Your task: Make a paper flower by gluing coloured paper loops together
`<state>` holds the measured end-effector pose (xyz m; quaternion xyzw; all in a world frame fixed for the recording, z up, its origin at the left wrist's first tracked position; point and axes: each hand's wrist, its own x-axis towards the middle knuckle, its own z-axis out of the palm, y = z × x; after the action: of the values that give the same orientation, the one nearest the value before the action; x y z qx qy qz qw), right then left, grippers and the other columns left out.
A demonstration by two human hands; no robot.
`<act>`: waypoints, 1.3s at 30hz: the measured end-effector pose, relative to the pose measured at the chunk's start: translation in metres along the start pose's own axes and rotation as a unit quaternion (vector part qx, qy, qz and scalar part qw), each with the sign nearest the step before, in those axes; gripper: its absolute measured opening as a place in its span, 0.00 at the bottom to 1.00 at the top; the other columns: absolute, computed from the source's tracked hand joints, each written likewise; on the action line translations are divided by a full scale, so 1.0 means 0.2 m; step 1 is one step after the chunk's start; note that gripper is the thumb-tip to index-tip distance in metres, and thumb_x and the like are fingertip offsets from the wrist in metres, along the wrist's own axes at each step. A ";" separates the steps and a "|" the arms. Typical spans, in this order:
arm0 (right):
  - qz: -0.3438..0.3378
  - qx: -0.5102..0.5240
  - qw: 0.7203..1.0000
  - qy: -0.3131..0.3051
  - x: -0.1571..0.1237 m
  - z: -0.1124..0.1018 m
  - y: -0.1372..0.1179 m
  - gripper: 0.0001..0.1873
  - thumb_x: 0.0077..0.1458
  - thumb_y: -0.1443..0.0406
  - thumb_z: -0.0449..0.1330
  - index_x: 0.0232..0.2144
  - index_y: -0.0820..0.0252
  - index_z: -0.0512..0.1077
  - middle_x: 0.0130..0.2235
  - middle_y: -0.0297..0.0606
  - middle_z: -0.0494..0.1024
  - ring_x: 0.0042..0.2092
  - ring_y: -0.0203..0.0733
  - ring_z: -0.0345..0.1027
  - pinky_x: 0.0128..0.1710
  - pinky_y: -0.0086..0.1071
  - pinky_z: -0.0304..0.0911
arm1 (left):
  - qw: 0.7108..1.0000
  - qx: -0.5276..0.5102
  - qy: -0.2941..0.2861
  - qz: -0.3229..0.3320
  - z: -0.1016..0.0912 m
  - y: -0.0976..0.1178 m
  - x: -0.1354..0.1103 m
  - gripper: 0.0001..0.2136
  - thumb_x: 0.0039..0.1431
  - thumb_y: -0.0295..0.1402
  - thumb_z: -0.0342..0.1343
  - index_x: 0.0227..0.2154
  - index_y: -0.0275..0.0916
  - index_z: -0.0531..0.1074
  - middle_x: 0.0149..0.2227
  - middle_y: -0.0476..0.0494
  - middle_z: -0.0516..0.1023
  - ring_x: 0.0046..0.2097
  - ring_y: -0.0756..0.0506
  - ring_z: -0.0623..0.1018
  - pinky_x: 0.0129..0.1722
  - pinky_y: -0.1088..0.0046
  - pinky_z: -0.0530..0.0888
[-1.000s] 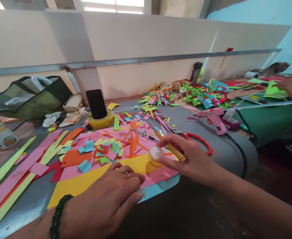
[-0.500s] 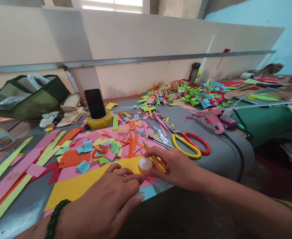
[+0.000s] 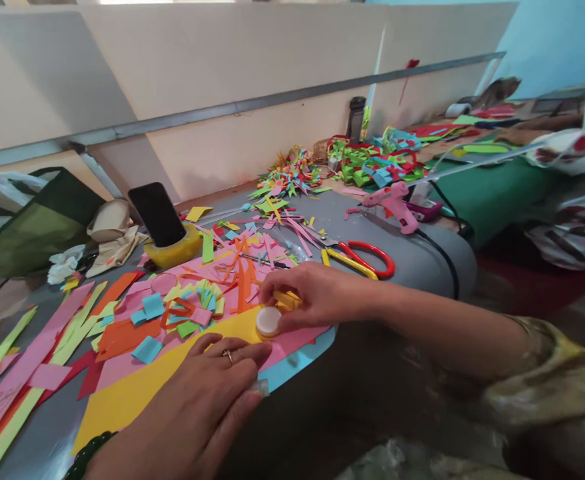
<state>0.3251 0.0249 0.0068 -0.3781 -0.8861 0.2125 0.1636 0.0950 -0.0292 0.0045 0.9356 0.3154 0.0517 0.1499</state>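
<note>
My left hand [image 3: 200, 393] lies flat, fingers stretched out, on a yellow paper strip [image 3: 122, 393] at the table's near edge. A white round cap [image 3: 269, 321] stands on the strip's right end, just past my left fingertips. My right hand [image 3: 317, 297] is closed with thumb and fingers at the cap's side. A yellow pencil-like stick [image 3: 287, 299] also sits within its fingers, partly hidden. Under the strip are pink paper [image 3: 297, 343] and light blue paper [image 3: 300, 363]. Folded paper pieces [image 3: 200, 307] lie in a ring just beyond.
Red-and-yellow scissors [image 3: 367, 257] and a pink glue gun [image 3: 392, 203] lie to the right. A phone [image 3: 157, 213] leans in a yellow tape roll [image 3: 175, 248]. Coloured strips [image 3: 27, 373] are at left, with a green bag [image 3: 47, 223] behind. Paper piles [image 3: 292, 175] line the wall.
The view has swung right and down, so things appear further left and higher. My right fingers have shifted on the stick and cap; my left hand still presses the strip.
</note>
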 end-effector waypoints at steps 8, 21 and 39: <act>-0.051 0.064 0.996 -0.037 0.09 -0.04 0.03 0.15 0.46 0.69 0.67 0.38 0.64 0.71 0.36 0.33 0.75 0.36 0.32 0.67 0.34 0.23 0.60 | 0.999 0.036 -0.027 0.017 -0.01 -0.02 -0.02 0.14 0.65 0.39 0.41 0.33 0.44 0.72 0.51 0.45 0.76 0.50 0.41 0.74 0.52 0.60 0.70; -0.132 0.104 0.983 -0.072 0.09 -0.07 0.03 0.14 0.48 0.77 0.62 0.39 0.65 0.69 0.38 0.35 0.74 0.38 0.31 0.67 0.35 0.22 0.59 | 0.992 0.093 0.045 0.071 0.00 -0.02 -0.02 0.12 0.65 0.36 0.41 0.36 0.45 0.71 0.47 0.49 0.79 0.46 0.45 0.78 0.48 0.68 0.74; -0.115 0.028 0.989 -0.089 0.14 -0.03 0.05 0.16 0.46 0.72 0.66 0.39 0.63 0.70 0.38 0.32 0.74 0.36 0.32 0.66 0.35 0.24 0.57 | 0.986 0.133 0.043 0.091 0.01 -0.05 -0.04 0.13 0.64 0.34 0.44 0.50 0.45 0.66 0.53 0.48 0.75 0.51 0.46 0.75 0.53 0.69 0.71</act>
<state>0.3154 0.0535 0.0109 -0.2490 -0.9284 0.2495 0.1177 0.0841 -0.0272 -0.0003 0.9688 0.2396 0.0629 0.0050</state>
